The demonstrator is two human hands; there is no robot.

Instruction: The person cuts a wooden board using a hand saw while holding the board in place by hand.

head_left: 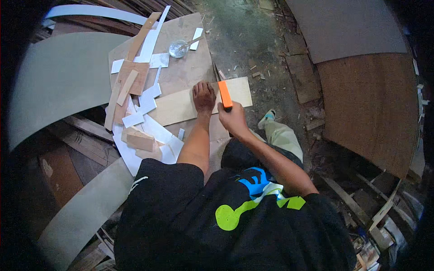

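Note:
A pale plywood strip [174, 108] lies across the work table, its right end jutting past the table's edge. My left hand [204, 97] presses it down, fingers bent over its far edge. Just right of that, my right hand [233, 118] is closed round a handsaw with an orange handle [225, 95]. Its thin dark blade [215, 67] points away from me beyond the strip. Whether the teeth are in the wood, I cannot tell. The grip under my right fingers is mostly hidden.
White and brown offcuts [147, 101] are heaped on the table's left side. At its far end a clear cup [178, 49] holds a stick, beside a small white piece [196, 39]. Large brown panels [368, 108] stand at right; curved grey sheets [68, 77] at left. Scraps litter the floor [257, 49].

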